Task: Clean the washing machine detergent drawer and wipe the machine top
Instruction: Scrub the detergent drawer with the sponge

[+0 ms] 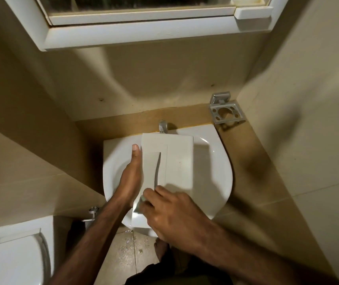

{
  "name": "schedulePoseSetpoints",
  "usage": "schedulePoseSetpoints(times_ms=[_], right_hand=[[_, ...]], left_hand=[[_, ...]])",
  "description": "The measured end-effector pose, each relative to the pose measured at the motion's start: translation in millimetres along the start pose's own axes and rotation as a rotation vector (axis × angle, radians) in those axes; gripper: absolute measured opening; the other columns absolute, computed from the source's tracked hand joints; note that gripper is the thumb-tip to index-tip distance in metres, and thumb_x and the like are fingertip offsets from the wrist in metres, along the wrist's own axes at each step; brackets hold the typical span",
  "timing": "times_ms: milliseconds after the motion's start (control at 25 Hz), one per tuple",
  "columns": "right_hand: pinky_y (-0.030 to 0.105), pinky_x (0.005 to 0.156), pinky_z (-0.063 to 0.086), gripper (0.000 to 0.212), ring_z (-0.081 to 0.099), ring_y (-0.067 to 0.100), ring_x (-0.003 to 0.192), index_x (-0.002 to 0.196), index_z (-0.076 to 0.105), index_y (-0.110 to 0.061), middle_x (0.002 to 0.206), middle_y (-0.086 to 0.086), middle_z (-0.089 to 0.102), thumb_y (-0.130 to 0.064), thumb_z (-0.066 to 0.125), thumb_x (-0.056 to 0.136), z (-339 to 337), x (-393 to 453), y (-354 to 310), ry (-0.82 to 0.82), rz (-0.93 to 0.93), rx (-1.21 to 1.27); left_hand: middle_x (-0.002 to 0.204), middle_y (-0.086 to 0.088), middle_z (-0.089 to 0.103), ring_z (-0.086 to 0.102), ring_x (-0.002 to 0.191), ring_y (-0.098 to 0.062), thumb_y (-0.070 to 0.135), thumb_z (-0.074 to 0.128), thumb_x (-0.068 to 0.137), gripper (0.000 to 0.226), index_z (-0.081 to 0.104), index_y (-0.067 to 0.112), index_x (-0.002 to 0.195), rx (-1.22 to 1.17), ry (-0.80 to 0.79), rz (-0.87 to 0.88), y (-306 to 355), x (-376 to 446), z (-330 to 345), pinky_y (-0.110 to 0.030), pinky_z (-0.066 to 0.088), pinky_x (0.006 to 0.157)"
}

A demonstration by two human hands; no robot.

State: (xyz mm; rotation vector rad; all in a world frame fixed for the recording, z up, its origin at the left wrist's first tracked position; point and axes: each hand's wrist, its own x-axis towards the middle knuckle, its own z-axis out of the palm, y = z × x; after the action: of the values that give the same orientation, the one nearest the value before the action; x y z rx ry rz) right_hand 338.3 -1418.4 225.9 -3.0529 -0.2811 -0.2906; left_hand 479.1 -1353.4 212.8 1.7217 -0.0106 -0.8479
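Two hands [131, 175] [170, 210] steady drawer [177, 159] — across sink [216, 161].

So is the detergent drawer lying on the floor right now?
No, the detergent drawer lies across the sink, with the left hand against its side.

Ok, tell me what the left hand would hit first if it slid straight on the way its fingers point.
The left hand lies flat along the drawer's left side, pointing toward the wall. Straight ahead lies the sink's back rim, left of the tap; depth is hard to judge.
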Motion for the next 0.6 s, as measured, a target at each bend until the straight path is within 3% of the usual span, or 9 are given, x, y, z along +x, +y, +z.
schedulePoseSetpoints(times_ms=[120, 200, 280, 360, 440, 480, 520, 600], right_hand=[[0.032, 0.05, 0.05, 0.024, 0.064, 0.02, 0.087, 0.094, 0.073, -0.019, 0.104, 0.003, 0.068, -0.018, 0.084, 0.073, 2.0, 11.9, 19.6, 0.016, 0.124, -0.093], [0.03, 0.049, 0.051, 0.024, 0.064, 0.02, 0.085, 0.1, 0.072, -0.018, 0.104, 0.004, 0.068, -0.015, 0.082, 0.078, 2.4, 38.2, 52.8, 0.187, 0.31, -0.204], [0.03, 0.051, 0.051, 0.016, 0.062, 0.021, 0.087, 0.107, 0.07, -0.018, 0.105, 0.004, 0.066, -0.014, 0.071, 0.092, 4.6, 62.2, 73.2, 0.372, 0.465, -0.19], [0.035, 0.06, 0.054, 0.022, 0.06, 0.024, 0.097, 0.12, 0.063, -0.017, 0.112, 0.006, 0.061, -0.015, 0.05, 0.103, 15.9, 78.8, 66.2, 0.407, 0.459, -0.119], [0.037, 0.064, 0.054, 0.032, 0.057, 0.023, 0.1, 0.131, 0.06, -0.018, 0.114, 0.003, 0.058, -0.019, 0.04, 0.106, 25.4, 78.7, 49.6, 0.326, 0.333, -0.119], [0.035, 0.061, 0.053, 0.032, 0.057, 0.022, 0.098, 0.131, 0.063, -0.02, 0.113, 0.001, 0.059, -0.021, 0.044, 0.105, 24.0, 74.7, 52.1, 0.305, 0.299, -0.142], [0.033, 0.057, 0.053, 0.031, 0.059, 0.021, 0.097, 0.128, 0.066, -0.022, 0.112, 0.0, 0.062, -0.021, 0.05, 0.101, 19.1, 69.7, 63.1, 0.308, 0.312, -0.156], [0.031, 0.052, 0.052, 0.03, 0.062, 0.023, 0.093, 0.123, 0.069, -0.02, 0.113, 0.004, 0.064, -0.016, 0.064, 0.093, 7.5, 55.7, 93.9, 0.298, 0.476, -0.188]], left_hand=[[0.105, 0.014, 0.079, 0.073, 0.106, -0.008, 0.069, 0.024, 0.102, 0.063, 0.074, 0.031, 0.111, -0.003, -0.045, -0.001, 0.7, -3.8, 5.4, -0.03, 0.05, 0.1], [0.119, 0.02, 0.069, 0.063, 0.117, -0.005, 0.065, 0.022, 0.103, 0.06, 0.069, 0.032, 0.122, 0.007, -0.088, 0.061, 2.3, -7.6, 10.9, -0.029, 0.04, 0.111], [0.112, 0.028, 0.053, 0.054, 0.103, 0.008, 0.052, 0.016, 0.109, 0.046, 0.054, 0.035, 0.129, 0.06, -0.075, 0.106, 1.1, -8.8, 16.0, -0.017, 0.029, 0.104], [0.094, 0.034, 0.063, 0.06, 0.086, 0.016, 0.034, 0.02, 0.115, 0.037, 0.057, 0.034, 0.11, 0.078, -0.079, 0.131, -1.3, -2.7, 20.3, -0.014, 0.039, 0.099], [0.091, 0.025, 0.069, 0.063, 0.094, 0.012, 0.024, 0.027, 0.115, 0.034, 0.057, 0.035, 0.107, 0.075, -0.035, 0.158, -14.9, 10.8, 19.9, -0.03, 0.047, 0.102], [0.088, 0.028, 0.07, 0.063, 0.093, 0.016, 0.03, 0.026, 0.115, 0.035, 0.058, 0.037, 0.105, 0.087, -0.034, 0.169, -17.5, 13.6, 18.2, -0.028, 0.048, 0.101], [0.079, 0.035, 0.069, 0.061, 0.086, 0.023, 0.038, 0.023, 0.114, 0.039, 0.059, 0.04, 0.099, 0.103, -0.042, 0.163, -16.6, 13.5, 15.4, -0.018, 0.046, 0.094], [0.073, 0.042, 0.067, 0.06, 0.076, 0.027, 0.051, 0.022, 0.11, 0.044, 0.062, 0.042, 0.093, 0.14, -0.06, 0.138, -10.1, 5.1, 9.5, -0.005, 0.041, 0.08]])
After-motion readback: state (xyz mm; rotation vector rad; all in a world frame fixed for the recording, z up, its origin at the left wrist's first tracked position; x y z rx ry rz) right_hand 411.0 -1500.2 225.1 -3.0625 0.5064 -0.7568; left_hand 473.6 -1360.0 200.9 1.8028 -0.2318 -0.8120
